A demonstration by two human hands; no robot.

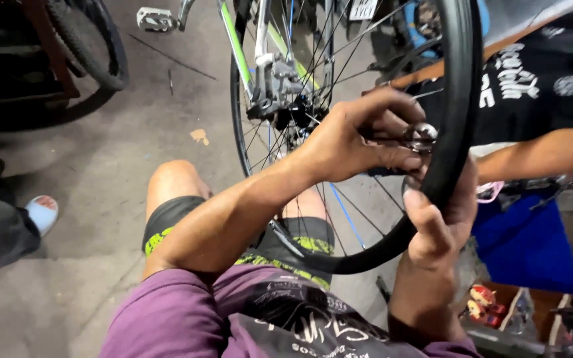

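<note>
The left hand [359, 136] is clenched on a small round silver tool [423, 136], pinching it between thumb and fingertips right against the inner side of the black bicycle wheel rim [459, 99], where the spokes [339, 73] meet it. The right hand [442, 219] grasps the same rim from below, thumb up along its inner face and fingers wrapped behind it, so the tool sits just above that thumb and touches the rim between the two hands. One wheel is being held; a second tyre [94, 46] stands at the far left edge of the concrete floor [121, 152]. One pedal [156, 18] shows near the top, beside the green-and-silver frame [247, 53]. Another person's forearm [545, 154] crosses behind the rim on the right, and two sandalled feet [38, 212] rest at the left edge.
</note>
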